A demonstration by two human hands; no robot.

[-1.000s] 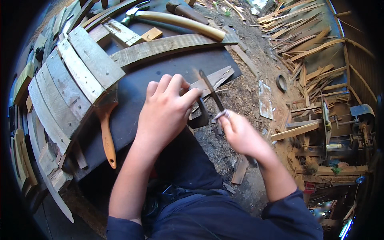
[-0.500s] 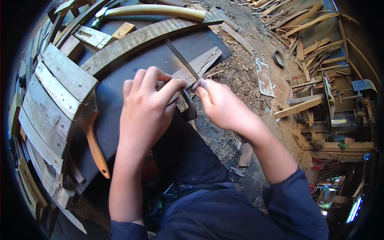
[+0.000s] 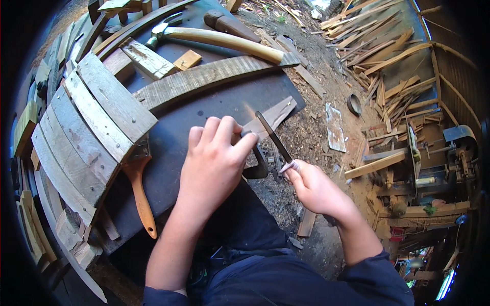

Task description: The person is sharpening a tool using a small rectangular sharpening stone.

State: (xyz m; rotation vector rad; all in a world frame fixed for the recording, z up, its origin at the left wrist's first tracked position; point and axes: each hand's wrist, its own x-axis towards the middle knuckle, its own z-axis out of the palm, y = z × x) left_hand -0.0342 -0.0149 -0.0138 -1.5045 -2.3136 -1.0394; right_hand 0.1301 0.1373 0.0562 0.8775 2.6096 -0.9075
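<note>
My left hand (image 3: 214, 163) presses flat on a grey wooden piece (image 3: 270, 116) at the near right edge of a dark workbench (image 3: 214, 102), fingers spread over it. My right hand (image 3: 314, 186) grips the lower end of a long flat metal file (image 3: 273, 136), whose blade slants up and left across the edge of the wooden piece. A dark metal clamp (image 3: 258, 166) shows just beneath my left fingertips, between both hands.
Curved barrel staves (image 3: 92, 127) lie stacked on the left. A wooden-handled brush (image 3: 140, 196) rests beside them. A long curved stave (image 3: 209, 74), a pale-handled hammer (image 3: 214, 36) and small blocks (image 3: 186, 59) lie farther back. Scrap wood (image 3: 377, 46) and sawdust cover the ground to the right.
My right hand pushed the file forward toward the wood, then drew it back and to the right. My left hand stayed pressed on the wooden piece.
</note>
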